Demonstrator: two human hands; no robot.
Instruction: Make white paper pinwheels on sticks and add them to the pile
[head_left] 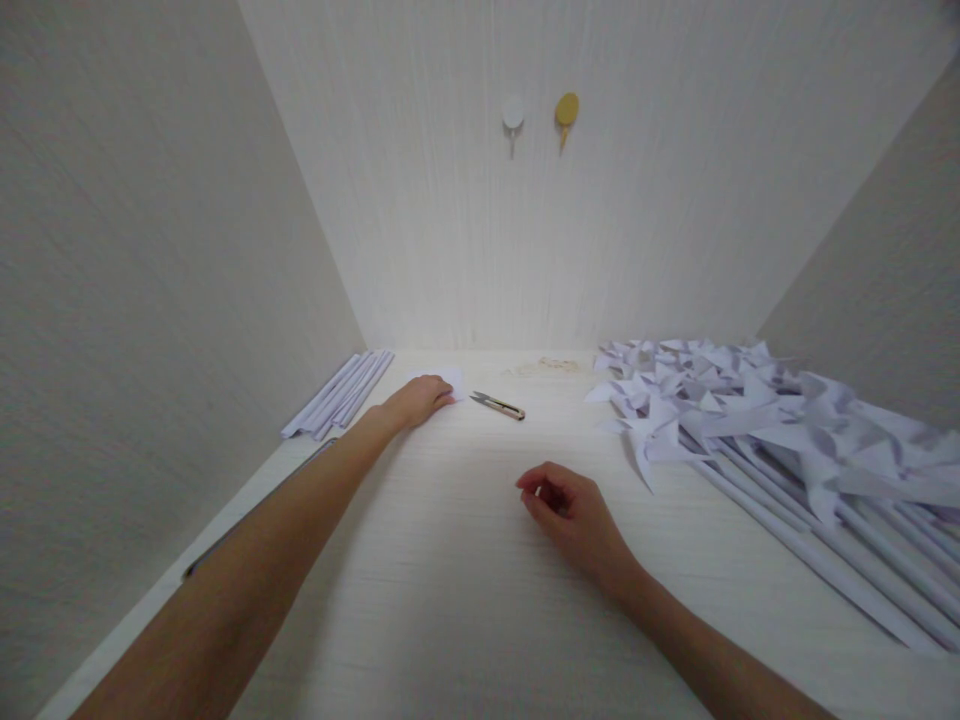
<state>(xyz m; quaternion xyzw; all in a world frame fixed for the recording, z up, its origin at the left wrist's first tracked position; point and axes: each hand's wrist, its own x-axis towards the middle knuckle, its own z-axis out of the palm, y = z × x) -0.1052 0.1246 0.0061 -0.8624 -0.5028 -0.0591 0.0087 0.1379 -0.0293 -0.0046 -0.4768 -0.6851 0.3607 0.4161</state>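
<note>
A piece of white paper (457,382) lay toward the far side of the pale tabletop (435,560), left of the middle and near the edge where the table met the far wall (450,220). Room for moving opened mainly nearward: a broad stretch of tabletop ran from the paper down between the two forearms, while the left wall (150,250) bounded the other side.

The paper looked flat and plain, with a straight right edge and a corner showing; the rest was covered by the left hand (420,402). That hand's fingers rested over it — whether they pinched it, I could not tell. Just right of the paper lay small snips (499,405), blades pointing left.

The right hand (559,500) was nearer, loosely curled, its thumb close to the forefinger; I could not tell whether the tips met.

Farther out, white paper tubes (341,395) lay bunched at the far left, and a thin dark rod (255,508) showed beside the left forearm. Thin tan bits (559,365) lay at the far edge. Paper pinwheels (750,420) were heaped across the right side — their long stems slanting nearward.
</note>
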